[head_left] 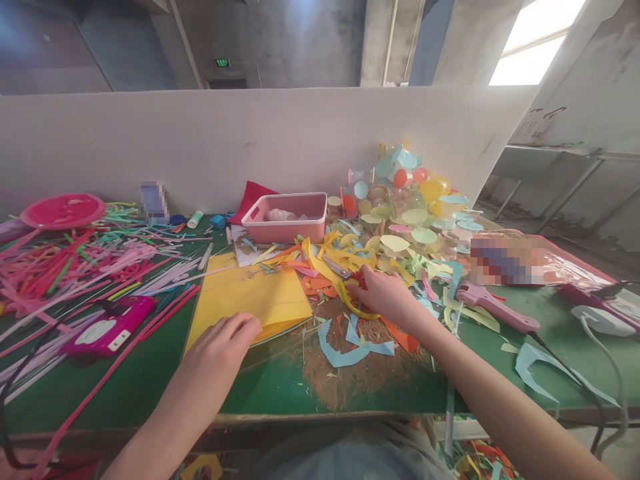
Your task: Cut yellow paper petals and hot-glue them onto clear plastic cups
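My left hand (225, 341) is at the near edge of a stack of yellow paper (240, 293), fingers curled over it and closed on the edge. The near right corner of the stack is slightly raised, and a bluish sheet edge shows beneath. My right hand (377, 291) is closed on a pair of scissors (338, 268), whose metal blades point left and away over paper scraps. A curved yellow strip (356, 308) lies just under that hand. Light blue cut pieces (345, 357) are on the table nearer to me.
A pink basket (285, 231) stands behind the yellow paper. Pipe cleaners (120, 260) and a magenta device (114, 327) cover the left side. Clear cups with paper discs (400, 193) pile up at back right. A pink glue gun (497, 307) with its cord lies right. A white partition (200, 147) rises behind.
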Demonstrator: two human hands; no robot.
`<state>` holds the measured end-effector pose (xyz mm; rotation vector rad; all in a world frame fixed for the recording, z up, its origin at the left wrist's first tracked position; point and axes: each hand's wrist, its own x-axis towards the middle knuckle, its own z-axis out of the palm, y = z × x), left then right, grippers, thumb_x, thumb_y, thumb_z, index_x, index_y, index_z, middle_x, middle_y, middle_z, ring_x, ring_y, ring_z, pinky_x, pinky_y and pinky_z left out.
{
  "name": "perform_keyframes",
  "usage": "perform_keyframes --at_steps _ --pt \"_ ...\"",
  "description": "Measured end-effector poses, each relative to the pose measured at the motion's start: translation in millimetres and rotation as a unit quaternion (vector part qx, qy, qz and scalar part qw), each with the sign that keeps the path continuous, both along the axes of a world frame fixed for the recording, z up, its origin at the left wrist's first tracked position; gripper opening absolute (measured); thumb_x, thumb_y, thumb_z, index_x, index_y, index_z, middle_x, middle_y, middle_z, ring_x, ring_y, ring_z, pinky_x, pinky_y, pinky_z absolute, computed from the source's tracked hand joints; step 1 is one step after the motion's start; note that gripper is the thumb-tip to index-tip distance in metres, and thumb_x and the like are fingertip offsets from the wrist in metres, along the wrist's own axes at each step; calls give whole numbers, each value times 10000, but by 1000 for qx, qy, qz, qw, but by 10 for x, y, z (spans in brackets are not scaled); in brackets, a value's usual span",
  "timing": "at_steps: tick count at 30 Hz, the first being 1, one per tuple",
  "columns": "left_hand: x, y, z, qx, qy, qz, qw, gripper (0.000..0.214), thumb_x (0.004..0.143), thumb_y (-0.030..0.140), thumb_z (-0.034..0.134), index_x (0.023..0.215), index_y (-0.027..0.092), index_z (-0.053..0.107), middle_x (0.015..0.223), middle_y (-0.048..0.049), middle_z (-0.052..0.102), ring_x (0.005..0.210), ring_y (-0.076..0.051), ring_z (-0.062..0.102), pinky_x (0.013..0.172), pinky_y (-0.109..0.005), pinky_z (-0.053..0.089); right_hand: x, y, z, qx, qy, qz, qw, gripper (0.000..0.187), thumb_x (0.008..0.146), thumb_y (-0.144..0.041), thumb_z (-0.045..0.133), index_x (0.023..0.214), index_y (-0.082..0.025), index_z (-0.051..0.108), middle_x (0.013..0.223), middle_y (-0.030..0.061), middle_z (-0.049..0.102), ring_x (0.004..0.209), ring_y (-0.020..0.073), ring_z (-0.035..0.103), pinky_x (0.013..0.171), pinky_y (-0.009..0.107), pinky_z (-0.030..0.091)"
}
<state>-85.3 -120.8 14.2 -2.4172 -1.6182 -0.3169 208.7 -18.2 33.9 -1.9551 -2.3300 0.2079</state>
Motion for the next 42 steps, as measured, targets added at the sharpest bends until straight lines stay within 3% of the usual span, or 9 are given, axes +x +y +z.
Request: perform_keyframes --at_steps 7,12,18,22,27,33,36,39,42 --pt "-9 -68 -54 3 -28 16 999 439 766 -2 344 1057 245 561 1068 -57 654 941 -231 663 789 -335 503 -7 1 8 -4 2 2 1000 308 999 -422 410 1040 -147 541 823 116 735 830 301 708 780 355 367" --pt "62 -141 -61 115 37 -26 992 573 694 -90 336 1093 226 599 1110 -72 681 934 -227 678 798 -345 500 -1 -2 18 -19 4 6 1000 311 997 -429 400 1031 -149 532 802 111 730 785 300 704 770 356 365" --pt "193 -280 -39 224 149 -84 959 441 810 -62 357 1012 193 654 1047 -87 709 1007 -259 656 914 -412 455 4 8 5 -17 4 8 1000 310 999 -432 396 1032 -150 522 815 118 732 809 316 702 771 362 362" --pt "222 -472 -72 226 138 -137 955 390 874 -22 382 1062 189 651 1064 -62 718 1040 -234 646 1012 -413 409 2 1 13 -16 2 9 1000 311 1002 -437 401 1026 -152 523 823 124 736 823 323 706 773 367 368" --pt "204 -685 -6 215 78 -143 963 344 918 17 398 1153 119 628 1090 -104 720 1077 -258 626 1067 -452 363 10 -2 12 -13 4 14 1000 294 1002 -430 411 1025 -158 523 818 116 739 823 312 711 760 359 378" --pt "194 -710 62 211 70 -127 967 313 930 30 392 1111 125 629 1037 -95 725 1037 -246 634 1071 -431 355 21 12 -51 10 4 17 1000 307 997 -432 415 1018 -154 542 798 113 736 792 304 710 746 367 396" --pt "189 -715 35 211 65 -118 968 371 916 3 351 1125 142 625 1048 -92 721 1033 -242 637 1061 -429 368 22 24 -58 41 4 14 999 298 996 -411 419 990 -156 573 829 123 722 787 296 705 735 368 415" --pt "181 -742 39 212 68 -119 967 409 903 -12 337 1152 145 621 1058 -90 722 1042 -233 631 1062 -414 368 28 44 -26 88 7 6 996 270 1005 -343 403 1022 -157 598 1013 149 688 883 298 692 760 378 441" --pt "168 -766 90 210 76 -134 965 379 906 9 374 1168 128 621 1059 -100 724 1043 -238 622 1068 -416 358 32 41 26 160 95 80 979 227 994 -260 415 1079 -190 614 1113 123 644 937 263 669 803 378 479"
